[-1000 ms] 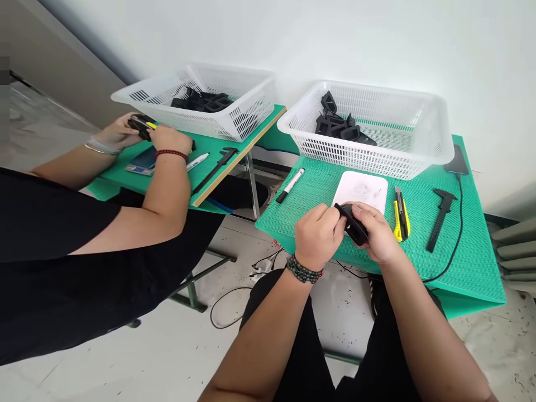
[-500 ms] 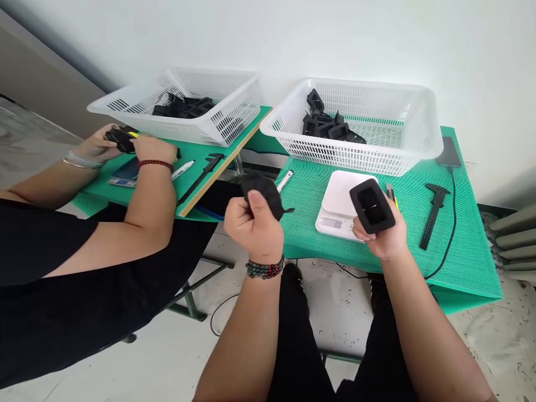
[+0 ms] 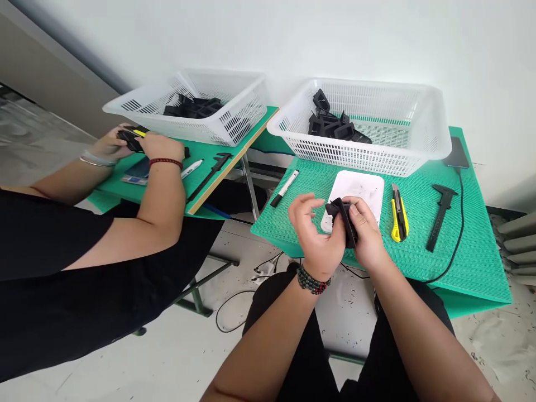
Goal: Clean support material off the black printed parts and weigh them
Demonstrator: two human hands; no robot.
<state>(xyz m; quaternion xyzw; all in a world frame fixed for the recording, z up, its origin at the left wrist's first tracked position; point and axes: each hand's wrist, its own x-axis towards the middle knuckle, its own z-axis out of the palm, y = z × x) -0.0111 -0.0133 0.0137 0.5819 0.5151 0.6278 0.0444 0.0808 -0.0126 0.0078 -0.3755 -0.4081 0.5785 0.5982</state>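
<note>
A black moulded part [image 3: 345,223] is between my two hands, seen edge-on in front of the scale. My right hand [image 3: 368,231] is closed round its right side, thumb on top. My left hand [image 3: 316,231] grips its left side with the thumb and a fingertip, the other fingers held out loosely. Whether one piece or two pressed together are in my hands cannot be made out. Just behind them lies a white kitchen scale [image 3: 364,187], its display covered by my hands. A yellow utility knife [image 3: 399,215] with its blade out lies to the right.
A white basket [image 3: 360,151] with several black parts stands at the back. Black calipers [image 3: 440,218], a dark corded slab [image 3: 457,153] and a marker [image 3: 285,188] lie on the green mat [image 3: 473,251]. At the left, a co-worker's hands [image 3: 161,149] work beside another basket [image 3: 238,120].
My hands have come together over the front of the scale. Earlier they were apart, the left with a rounded black piece, the right with a black rectangular-framed piece. The knife is now uncovered.
</note>
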